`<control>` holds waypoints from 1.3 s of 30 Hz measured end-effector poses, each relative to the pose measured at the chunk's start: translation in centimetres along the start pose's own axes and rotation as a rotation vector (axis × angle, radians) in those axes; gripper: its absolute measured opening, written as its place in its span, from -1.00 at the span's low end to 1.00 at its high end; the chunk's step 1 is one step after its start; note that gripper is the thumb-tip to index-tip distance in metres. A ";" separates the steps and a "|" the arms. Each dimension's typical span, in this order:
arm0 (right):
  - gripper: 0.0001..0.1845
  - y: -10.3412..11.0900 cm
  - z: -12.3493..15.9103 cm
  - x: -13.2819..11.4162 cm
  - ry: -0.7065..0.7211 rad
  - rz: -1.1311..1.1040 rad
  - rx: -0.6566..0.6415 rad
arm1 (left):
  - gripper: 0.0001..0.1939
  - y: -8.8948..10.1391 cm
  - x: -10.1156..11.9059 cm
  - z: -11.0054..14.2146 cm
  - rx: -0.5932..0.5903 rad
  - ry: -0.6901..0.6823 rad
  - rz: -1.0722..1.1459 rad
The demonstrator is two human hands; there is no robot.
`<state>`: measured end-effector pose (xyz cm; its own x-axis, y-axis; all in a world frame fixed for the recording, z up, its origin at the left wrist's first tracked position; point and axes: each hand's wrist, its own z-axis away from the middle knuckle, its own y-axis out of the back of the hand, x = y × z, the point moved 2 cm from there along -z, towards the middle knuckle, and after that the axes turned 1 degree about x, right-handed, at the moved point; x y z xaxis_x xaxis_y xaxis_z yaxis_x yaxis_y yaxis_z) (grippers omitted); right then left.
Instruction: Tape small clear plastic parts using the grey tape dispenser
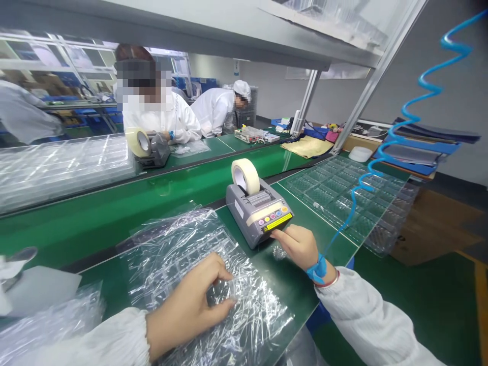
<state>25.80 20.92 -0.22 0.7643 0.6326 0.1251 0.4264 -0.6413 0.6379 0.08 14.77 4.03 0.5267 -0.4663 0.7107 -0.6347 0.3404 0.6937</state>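
Left hand (186,305) noted at 7 o'clock, fingers curled narrowly and pressed into a crumpled clear plastic bag (183,254), the film apparently gathered between thumb and fingertips. Right hand (299,246) observed at 5 o'clock, fingers almost closed at the front corner of a grey electric tape dispenser (259,213); whether anything is pinched cannot be told. A roll of masking tape (245,176) is mounted on the dispenser, which is placed at 12 o'clock on the green table (293,290). A clear blister tray (335,193) is laid at 1 o'clock. A blue coiled air hose (419,96) is hung at 2 o'clock. A co-worker in a white smock (168,119) is seen across the table at 11 o'clock.
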 end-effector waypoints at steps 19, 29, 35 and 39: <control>-0.82 -1.7 0.1 0.1 0.061 -0.063 0.087 | -0.74 -0.3 -0.4 -0.3 -0.025 0.049 0.102; -0.77 -0.3 1.2 0.8 0.013 0.007 0.000 | -0.77 -0.5 -0.6 -0.4 0.017 -0.052 0.063; -0.80 1.1 3.6 2.0 -0.166 -0.025 -0.124 | -0.75 -0.4 -0.8 -0.5 -0.008 -0.026 0.068; -0.81 0.8 3.3 0.3 -0.199 -0.120 -0.190 | -0.77 -0.4 -0.5 -0.4 -0.057 0.066 0.089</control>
<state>27.97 19.09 -2.19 0.8018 0.5894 -0.0989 0.4352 -0.4625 0.7724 0.27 15.19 3.50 0.5069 -0.3780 0.7747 -0.6484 0.4250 0.6316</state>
